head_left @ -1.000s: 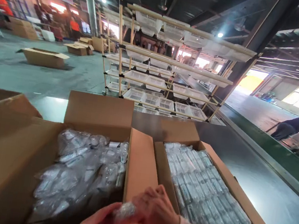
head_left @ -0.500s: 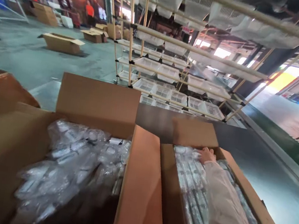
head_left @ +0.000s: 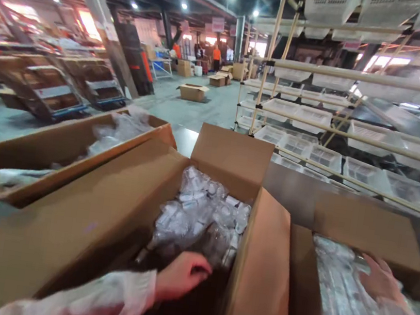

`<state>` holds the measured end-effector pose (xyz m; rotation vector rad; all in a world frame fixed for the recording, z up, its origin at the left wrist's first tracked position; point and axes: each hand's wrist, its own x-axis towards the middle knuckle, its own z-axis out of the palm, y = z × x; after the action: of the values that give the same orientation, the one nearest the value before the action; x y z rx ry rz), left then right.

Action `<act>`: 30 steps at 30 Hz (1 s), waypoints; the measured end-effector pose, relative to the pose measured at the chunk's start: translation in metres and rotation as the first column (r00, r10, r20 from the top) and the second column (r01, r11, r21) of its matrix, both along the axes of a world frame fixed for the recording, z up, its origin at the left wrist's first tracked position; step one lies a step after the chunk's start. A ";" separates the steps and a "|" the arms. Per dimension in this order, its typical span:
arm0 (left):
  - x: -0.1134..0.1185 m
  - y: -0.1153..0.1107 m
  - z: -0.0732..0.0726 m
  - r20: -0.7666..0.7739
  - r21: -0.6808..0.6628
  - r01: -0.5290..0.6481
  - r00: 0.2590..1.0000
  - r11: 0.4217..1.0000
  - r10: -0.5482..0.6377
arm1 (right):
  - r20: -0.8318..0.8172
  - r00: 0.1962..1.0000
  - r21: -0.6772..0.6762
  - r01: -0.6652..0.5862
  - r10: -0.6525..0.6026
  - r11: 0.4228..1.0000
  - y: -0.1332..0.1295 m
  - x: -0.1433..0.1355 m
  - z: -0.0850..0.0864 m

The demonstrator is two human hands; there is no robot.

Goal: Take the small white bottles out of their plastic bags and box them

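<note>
Left hand [head_left: 183,279], curled, near loose packets [head_left: 190,214], middle carton [head_left: 230,152]; right hand [head_left: 380,278] at rowed packets [head_left: 334,289], right carton [head_left: 373,222]; cannot tell whether either pinches anything; apparent step, loose-packet pickup; next calls for firm pinch.

Swung view left. Parted hands, together a second ago at a clear-wrapped piece: put left hand [head_left: 182,277] into middle box [head_left: 230,150], fingers curled, near bagged pieces [head_left: 203,203], after only a fingertip at frame bottom half a second ago; sent right hand [head_left: 381,280] to packs [head_left: 336,287] in right box [head_left: 368,224]. Gained trolleys [head_left: 53,91], more of far-left box [head_left: 39,146]; lost person at right.
</note>
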<state>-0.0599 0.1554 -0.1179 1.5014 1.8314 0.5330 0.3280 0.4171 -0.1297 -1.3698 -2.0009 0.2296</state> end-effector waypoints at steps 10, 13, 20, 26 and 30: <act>-0.097 0.119 -0.020 -0.334 0.177 -0.248 0.895 0.953 0.295 | -0.086 0.894 0.084 -0.434 0.440 0.897 -0.164 -0.065 0.015; -0.114 0.107 -0.009 -0.194 0.293 -0.339 0.895 0.894 0.403 | -0.222 0.875 -0.102 -0.460 0.431 0.882 -0.203 -0.081 0.039; -0.106 0.062 0.071 0.140 0.527 -0.369 0.926 0.765 0.351 | -0.593 0.709 -0.386 -0.666 0.382 0.638 -0.217 -0.161 0.048; -0.052 0.007 0.158 0.429 0.493 -0.164 0.900 0.854 -0.074 | -0.811 0.489 -0.185 -0.734 0.320 0.653 -0.204 -0.212 0.073; -0.025 -0.025 0.172 0.610 0.415 -0.216 0.787 0.884 -0.094 | -0.843 0.465 -0.302 -0.825 0.269 0.478 -0.229 -0.207 0.089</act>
<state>-0.0849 0.1308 0.0544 1.3212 1.2703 1.4055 0.1206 0.1879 -0.0403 -0.5984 -1.6179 1.7603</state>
